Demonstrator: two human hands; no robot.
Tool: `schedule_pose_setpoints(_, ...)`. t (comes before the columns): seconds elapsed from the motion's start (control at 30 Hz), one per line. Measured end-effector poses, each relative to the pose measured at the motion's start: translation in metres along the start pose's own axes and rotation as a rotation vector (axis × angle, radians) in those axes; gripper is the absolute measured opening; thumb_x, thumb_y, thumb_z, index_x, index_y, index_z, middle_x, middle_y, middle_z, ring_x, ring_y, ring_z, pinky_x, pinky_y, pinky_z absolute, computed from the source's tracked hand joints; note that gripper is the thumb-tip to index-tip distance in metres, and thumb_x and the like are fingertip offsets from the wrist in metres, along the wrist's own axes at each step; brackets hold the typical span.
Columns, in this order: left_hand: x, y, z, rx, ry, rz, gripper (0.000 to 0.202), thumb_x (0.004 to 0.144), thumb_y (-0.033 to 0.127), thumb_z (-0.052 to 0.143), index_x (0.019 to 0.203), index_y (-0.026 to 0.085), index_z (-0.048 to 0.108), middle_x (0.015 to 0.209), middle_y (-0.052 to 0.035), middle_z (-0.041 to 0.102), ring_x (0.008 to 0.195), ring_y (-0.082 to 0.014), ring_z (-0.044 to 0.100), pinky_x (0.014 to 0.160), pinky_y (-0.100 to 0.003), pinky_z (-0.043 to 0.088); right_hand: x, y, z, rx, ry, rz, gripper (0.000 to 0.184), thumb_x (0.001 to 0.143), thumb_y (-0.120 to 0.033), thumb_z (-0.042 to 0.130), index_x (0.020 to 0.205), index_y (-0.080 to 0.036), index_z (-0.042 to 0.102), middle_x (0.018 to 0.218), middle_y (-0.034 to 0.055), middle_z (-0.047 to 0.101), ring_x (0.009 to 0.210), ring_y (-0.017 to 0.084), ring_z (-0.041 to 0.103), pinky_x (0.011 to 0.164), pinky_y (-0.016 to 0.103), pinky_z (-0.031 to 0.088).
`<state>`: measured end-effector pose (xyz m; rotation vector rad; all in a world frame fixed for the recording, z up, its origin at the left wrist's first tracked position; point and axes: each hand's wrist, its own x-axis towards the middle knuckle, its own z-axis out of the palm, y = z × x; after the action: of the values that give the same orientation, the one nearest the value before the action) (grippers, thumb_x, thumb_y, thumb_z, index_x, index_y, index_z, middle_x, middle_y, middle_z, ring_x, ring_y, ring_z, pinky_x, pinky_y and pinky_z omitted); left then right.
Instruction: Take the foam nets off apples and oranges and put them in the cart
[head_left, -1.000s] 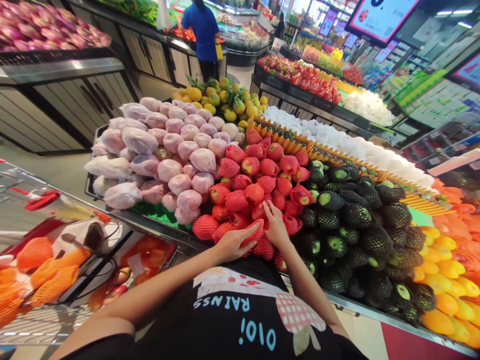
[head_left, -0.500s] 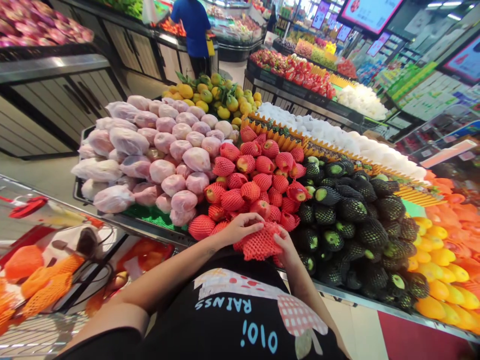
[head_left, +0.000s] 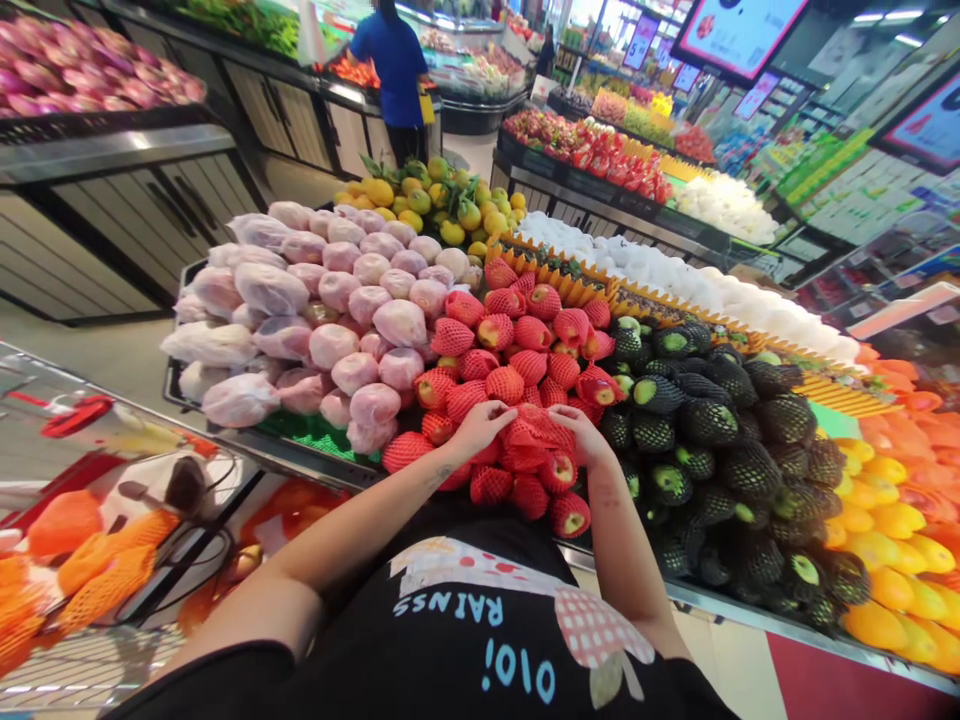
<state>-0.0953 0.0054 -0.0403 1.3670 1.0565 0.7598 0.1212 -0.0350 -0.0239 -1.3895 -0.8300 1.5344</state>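
Note:
My left hand (head_left: 484, 426) pinches the left edge of a red foam net sleeve (head_left: 534, 430). On the other side, my right hand (head_left: 579, 434) grips the sleeve's right edge with its fingertips. The sleeve spreads between both hands, above a heap of fruit in red foam nets (head_left: 504, 385). Whether a fruit lies inside it, I cannot tell. Several netted fruits, one of them at the near edge (head_left: 570, 515), show just below my hands.
Pale wrapped fruit (head_left: 334, 346) is piled on the left, and green fruit in black nets (head_left: 705, 420) on the right. Yellow fruit (head_left: 877, 545) lies farther right. A shopping cart (head_left: 82, 665) stands at the lower left. A person in blue (head_left: 390, 65) stands beyond the display.
Both hands have moved forward and up over the heap with the red sleeve, uncovering netted fruits at the near edge. The view has shifted slightly.

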Motion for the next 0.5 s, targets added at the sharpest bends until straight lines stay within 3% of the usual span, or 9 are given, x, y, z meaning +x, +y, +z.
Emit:
schedule_pose_setpoints(0.13,0.014,-0.002,0.004,0.203,0.151,-0.080,0.026,0.097,0.033,0.058,0.080,0.015,0.064,0.076,-0.0050,0.068,0.070,-0.0170,0.062,0.068,-0.027,0.044,0.039,0.001,0.005,-0.156,0.127,-0.091,0.043,0.059,-0.053,0.087,0.079,-0.019,0.070,0.082,0.0029,0.070,0.076,0.018,0.060,0.077,0.031,0.048)
schedule_pose_setpoints(0.27,0.012,-0.008,0.003,0.301,0.097,-0.152,0.026,0.101,0.029,0.053,0.078,0.018,0.060,0.066,-0.0041,0.066,0.059,-0.0180,0.063,0.067,-0.028,0.046,0.060,0.012,0.013,-0.298,0.236,-0.145,0.039,0.061,-0.054,0.082,0.068,-0.020,0.065,0.074,0.0018,0.066,0.075,0.018,0.055,0.079,0.033,0.045)
schedule_pose_setpoints(0.4,0.000,-0.008,0.001,0.370,0.076,-0.153,0.028,0.102,0.023,0.049,0.075,0.020,0.055,0.068,-0.0056,0.064,0.071,-0.0205,0.066,0.078,-0.031,0.048,0.051,0.017,0.024,-0.357,0.261,-0.222,0.039,0.068,-0.058,0.075,0.068,-0.021,0.062,0.073,-0.0001,0.063,0.077,0.018,0.053,0.084,0.034,0.043)
schedule_pose_setpoints(0.5,-0.012,-0.005,0.004,0.346,0.060,-0.184,0.025,0.104,0.024,0.041,0.084,0.020,0.055,0.071,-0.0045,0.064,0.063,-0.0187,0.063,0.070,-0.030,0.048,0.033,0.017,0.031,-0.337,0.274,-0.298,0.039,0.076,-0.061,0.069,0.074,-0.022,0.062,0.078,-0.0003,0.062,0.080,0.019,0.054,0.085,0.033,0.043)
